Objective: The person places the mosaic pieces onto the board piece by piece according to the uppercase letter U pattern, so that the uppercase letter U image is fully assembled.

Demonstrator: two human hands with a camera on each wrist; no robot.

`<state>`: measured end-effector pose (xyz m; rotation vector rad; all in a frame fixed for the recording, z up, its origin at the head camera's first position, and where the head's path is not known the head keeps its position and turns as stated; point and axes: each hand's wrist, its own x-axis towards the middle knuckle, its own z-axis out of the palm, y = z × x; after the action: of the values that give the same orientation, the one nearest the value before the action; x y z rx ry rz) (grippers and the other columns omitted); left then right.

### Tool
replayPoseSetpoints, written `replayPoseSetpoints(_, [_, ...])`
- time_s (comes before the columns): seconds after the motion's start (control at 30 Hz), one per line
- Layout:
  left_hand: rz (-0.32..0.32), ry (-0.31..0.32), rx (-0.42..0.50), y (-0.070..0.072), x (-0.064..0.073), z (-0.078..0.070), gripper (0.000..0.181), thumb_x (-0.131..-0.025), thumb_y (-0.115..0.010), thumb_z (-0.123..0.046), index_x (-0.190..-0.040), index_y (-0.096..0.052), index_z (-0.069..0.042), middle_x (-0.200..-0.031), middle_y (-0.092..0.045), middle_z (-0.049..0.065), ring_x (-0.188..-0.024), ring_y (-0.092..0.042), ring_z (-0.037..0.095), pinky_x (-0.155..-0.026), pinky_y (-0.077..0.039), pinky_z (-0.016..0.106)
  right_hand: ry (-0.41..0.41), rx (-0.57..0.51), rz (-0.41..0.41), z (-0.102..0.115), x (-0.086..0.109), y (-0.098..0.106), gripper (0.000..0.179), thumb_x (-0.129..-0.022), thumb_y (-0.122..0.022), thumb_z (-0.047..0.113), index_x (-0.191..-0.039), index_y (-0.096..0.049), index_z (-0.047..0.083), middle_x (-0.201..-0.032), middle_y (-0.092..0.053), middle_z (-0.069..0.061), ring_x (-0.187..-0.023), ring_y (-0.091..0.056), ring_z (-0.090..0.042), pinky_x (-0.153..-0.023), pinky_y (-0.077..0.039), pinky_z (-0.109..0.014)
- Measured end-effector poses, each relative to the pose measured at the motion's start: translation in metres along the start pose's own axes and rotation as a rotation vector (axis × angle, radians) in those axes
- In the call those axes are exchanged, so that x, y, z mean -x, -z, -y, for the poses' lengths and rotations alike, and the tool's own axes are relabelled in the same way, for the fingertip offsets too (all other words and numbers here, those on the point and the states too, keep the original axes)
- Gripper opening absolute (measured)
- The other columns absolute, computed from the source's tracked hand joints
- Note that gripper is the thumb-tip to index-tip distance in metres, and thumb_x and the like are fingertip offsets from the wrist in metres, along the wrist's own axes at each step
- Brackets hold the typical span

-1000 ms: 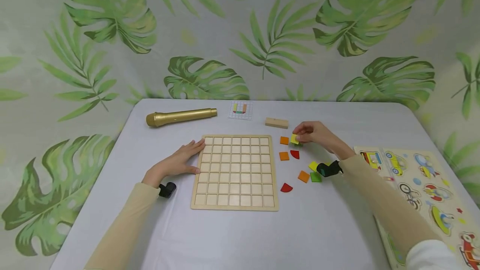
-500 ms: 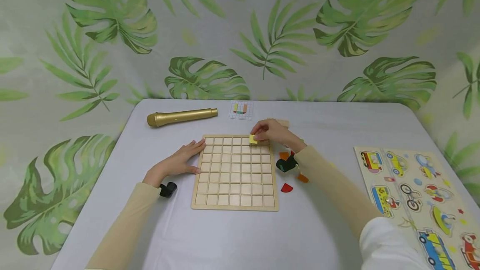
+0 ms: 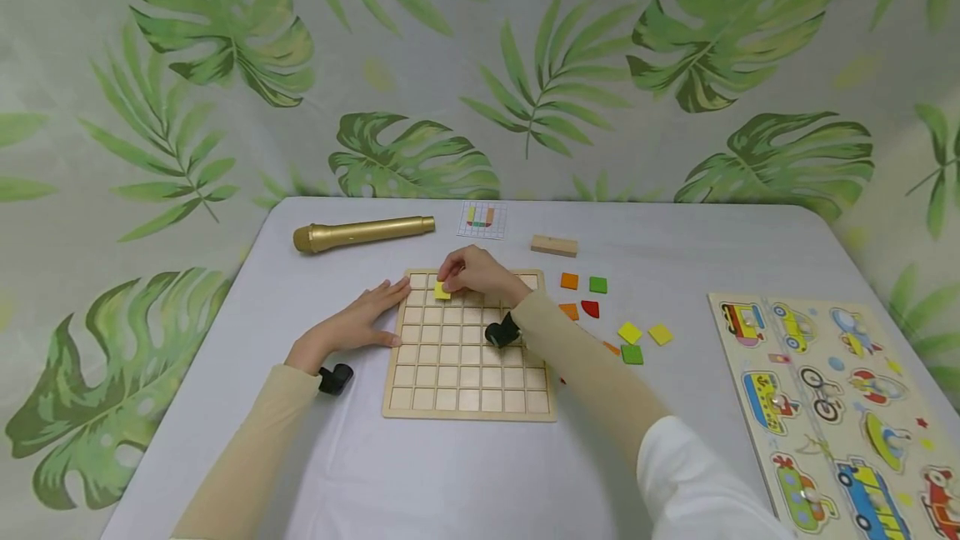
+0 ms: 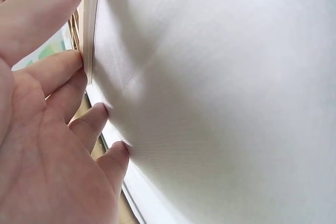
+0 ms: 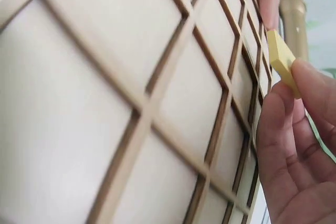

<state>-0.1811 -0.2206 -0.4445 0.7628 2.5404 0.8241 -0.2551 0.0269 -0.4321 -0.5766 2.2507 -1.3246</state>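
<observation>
A wooden grid board (image 3: 470,354) lies flat on the white table. Over its far left part, my right hand (image 3: 480,272) pinches a yellow square tile (image 3: 442,291) between thumb and fingers. The right wrist view shows that tile (image 5: 282,59) tilted, held at the fingertips above the grid (image 5: 147,106). At the board's left edge rests my left hand (image 3: 352,325), fingers straight and spread. In the left wrist view its fingertips (image 4: 68,66) touch the board's side and the tablecloth.
Right of the board lie loose tiles: orange (image 3: 569,281), green (image 3: 597,284), yellow (image 3: 630,332) and a red quarter-circle (image 3: 591,308). Behind the board are a gold microphone (image 3: 363,234), a pattern card (image 3: 482,220) and a wooden block (image 3: 554,246). A vehicle puzzle board (image 3: 817,407) lies far right.
My right hand has carried the yellow tile leftward from the loose tiles, across the board's far edge, to its far left part. The left hand has stayed in place.
</observation>
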Motion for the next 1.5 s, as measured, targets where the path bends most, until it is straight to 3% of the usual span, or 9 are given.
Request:
replayPoseSetpoints(0.13, [0.007,-0.004,0.003,0.001,-0.001,-0.001,0.087,-0.087,-0.071,-0.028,-0.150,-0.019,0.003,-0.157,-0.011,0.018,-0.142,-0.002,0.042,-0.112,-0.001,0.058,-0.001,0.088,-0.026,0.007,-0.003,-0.011,0.005,-0.083,-0.068,-0.001,-0.088,-0.069,0.000,-0.075,-0.063,-0.004,-0.066,-0.055,-0.013,-0.062,-0.048,-0.023])
replayPoseSetpoints(0.4, [0.017,-0.013,0.024,0.001,-0.001,0.000,0.088,-0.086,-0.072,-0.028,-0.150,-0.020,0.005,-0.157,-0.010,0.018,-0.141,-0.001,0.043,-0.111,-0.001,0.060,0.051,0.361,-0.054,0.014,-0.003,-0.025,0.007,-0.084,-0.066,-0.002,-0.085,-0.068,0.005,-0.075,-0.061,-0.001,-0.066,-0.052,-0.013,-0.063,-0.043,-0.023])
replayPoseSetpoints(0.57, [0.014,-0.014,0.041,0.002,-0.001,-0.001,0.088,-0.086,-0.072,-0.027,-0.150,-0.020,0.004,-0.157,-0.011,0.019,-0.141,-0.001,0.043,-0.111,-0.001,0.060,0.094,0.449,-0.070,0.015,-0.002,-0.028,0.006,-0.086,-0.066,-0.001,-0.085,-0.066,0.005,-0.075,-0.060,-0.001,-0.065,-0.052,-0.014,-0.062,-0.043,-0.023])
replayPoseSetpoints(0.7, [0.019,-0.014,0.048,0.002,-0.002,-0.002,0.088,-0.086,-0.072,-0.027,-0.150,-0.020,0.004,-0.157,-0.011,0.019,-0.141,-0.001,0.043,-0.111,0.000,0.059,0.090,0.419,-0.082,0.014,0.001,-0.027,0.005,-0.087,-0.065,0.000,-0.086,-0.067,0.004,-0.076,-0.060,-0.001,-0.066,-0.053,-0.014,-0.062,-0.043,-0.023])
replayPoseSetpoints(0.97, [0.027,0.008,0.030,0.002,-0.002,-0.003,0.090,-0.086,-0.072,-0.029,-0.151,-0.019,0.002,-0.158,-0.009,0.017,-0.142,0.000,0.042,-0.111,0.000,0.059,0.071,0.233,-0.056,0.004,0.010,-0.013,0.009,-0.090,-0.065,0.004,-0.098,-0.069,0.002,-0.088,-0.064,-0.004,-0.079,-0.057,-0.016,-0.072,-0.047,-0.025])
replayPoseSetpoints(1.3, [0.012,-0.005,0.042,0.001,-0.001,0.001,0.090,-0.085,-0.072,-0.029,-0.150,-0.019,0.003,-0.157,-0.010,0.019,-0.142,0.000,0.043,-0.111,0.000,0.059,0.146,0.383,-0.025,0.004,0.006,-0.020,0.012,-0.087,-0.066,0.001,-0.097,-0.071,0.006,-0.086,-0.061,-0.003,-0.078,-0.053,-0.015,-0.070,-0.045,-0.025])
replayPoseSetpoints(1.4, [0.012,-0.005,0.044,0.001,0.000,0.000,0.089,-0.086,-0.072,-0.027,-0.150,-0.019,0.004,-0.157,-0.010,0.019,-0.142,0.000,0.043,-0.111,0.001,0.059,0.136,0.342,-0.024,0.004,0.008,-0.018,0.012,-0.087,-0.067,0.001,-0.098,-0.071,0.006,-0.089,-0.062,-0.003,-0.081,-0.055,-0.016,-0.073,-0.046,-0.025])
replayPoseSetpoints(1.5, [0.010,-0.006,0.042,0.001,-0.001,-0.001,0.089,-0.086,-0.072,-0.027,-0.150,-0.019,0.004,-0.157,-0.011,0.019,-0.142,0.000,0.043,-0.111,0.001,0.060,0.106,0.233,-0.028,0.002,0.010,-0.014,0.012,-0.087,-0.067,0.000,-0.098,-0.071,0.003,-0.089,-0.064,-0.005,-0.082,-0.058,-0.016,-0.075,-0.048,-0.026])
